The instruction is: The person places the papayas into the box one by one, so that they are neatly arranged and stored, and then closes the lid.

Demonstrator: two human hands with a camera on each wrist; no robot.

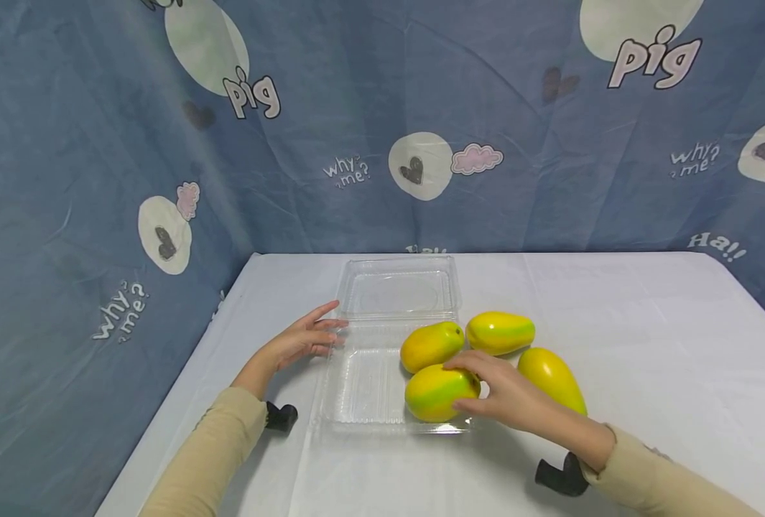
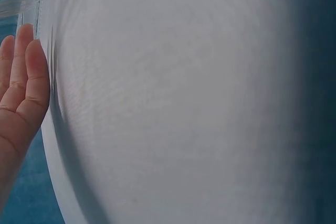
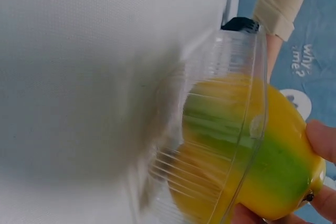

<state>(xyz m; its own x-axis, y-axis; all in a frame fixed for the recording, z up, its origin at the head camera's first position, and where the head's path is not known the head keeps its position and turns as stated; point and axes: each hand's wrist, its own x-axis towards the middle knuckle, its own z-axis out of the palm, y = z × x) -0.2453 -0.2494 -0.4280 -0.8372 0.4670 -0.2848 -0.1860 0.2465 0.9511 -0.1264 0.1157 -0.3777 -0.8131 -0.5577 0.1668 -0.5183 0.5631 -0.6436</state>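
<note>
Right now my right hand (image 1: 514, 395) has its fingers curled over the near mango (image 1: 439, 392), fingertips on top and thumb low on its right end, so I'm gripping it; that mango sits in the right side of the clear plastic tray (image 1: 363, 391), and in the right wrist view I see the mango (image 3: 252, 166) through the tray's ribbed wall (image 3: 247, 103), a fingertip (image 3: 321, 139) on its end. Over on the other side, my left hand (image 1: 301, 339) lies flat with the fingers straight and slightly spread, tips touching the tray's left edge; the left wrist view shows those fingers (image 2: 31, 72) held side by side against the white tablecloth (image 2: 173, 108). A second mango (image 1: 431, 345) lies just behind the held one, touching it, at the tray's right rim. Two more sit on the cloth outside: one (image 1: 500, 332) to the right of the second, one (image 1: 550, 377) just beyond my right hand. The tray's hinged lid (image 1: 396, 287) lies open at the back. Behind the table hangs a blue cartoon-print sheet (image 1: 382, 122).
</note>
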